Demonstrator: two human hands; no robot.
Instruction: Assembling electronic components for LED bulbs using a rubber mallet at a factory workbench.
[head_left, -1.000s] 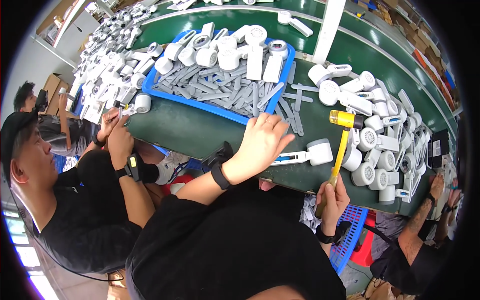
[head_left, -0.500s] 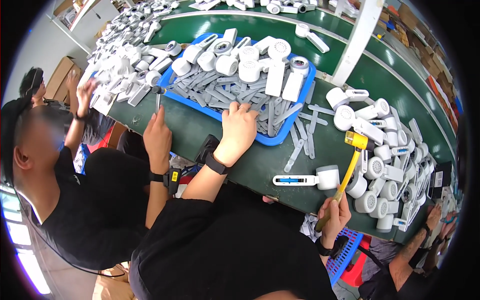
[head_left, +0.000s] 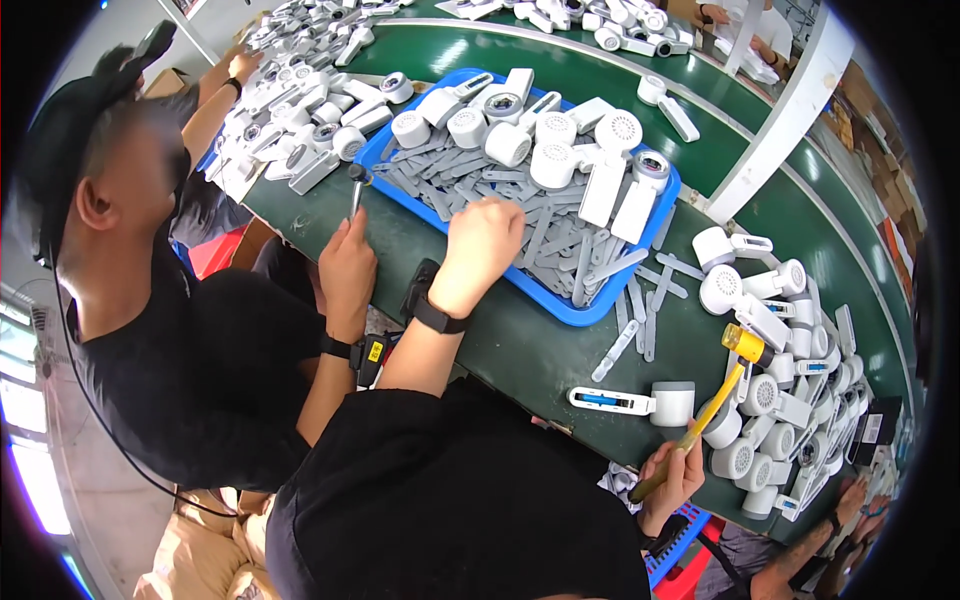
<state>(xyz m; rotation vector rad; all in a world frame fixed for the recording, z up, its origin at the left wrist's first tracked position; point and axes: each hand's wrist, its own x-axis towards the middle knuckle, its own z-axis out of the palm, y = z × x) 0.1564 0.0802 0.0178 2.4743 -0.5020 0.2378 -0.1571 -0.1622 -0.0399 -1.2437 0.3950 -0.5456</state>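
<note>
My left hand (head_left: 484,243) is over the near side of a blue tray (head_left: 560,316), its fingers curled in. The fingertips are hidden, so I cannot make out what they hold. Under and beside it lie many flat grey plastic strips (head_left: 540,262). My right hand (head_left: 676,476) grips the handle of a hammer (head_left: 716,402) with a yellow head, raised over the bench's near edge. Left of the hammer lies a white handheld fan body (head_left: 672,404), its slim handle open with a blue cell inside. A few loose grey strips (head_left: 616,350) lie between it and the tray.
White fan bodies (head_left: 560,160) sit on the strips in the tray. More are heaped right (head_left: 770,400) and far left (head_left: 330,110). At my left, a co-worker's hand (head_left: 347,268) holds another hammer (head_left: 357,185). A white post (head_left: 775,125) rises behind the tray.
The view has shifted, so the bench sits lower and further right. My left fingers, spread on the strips before, are now curled in and lifted. My right hand keeps hold of the hammer.
</note>
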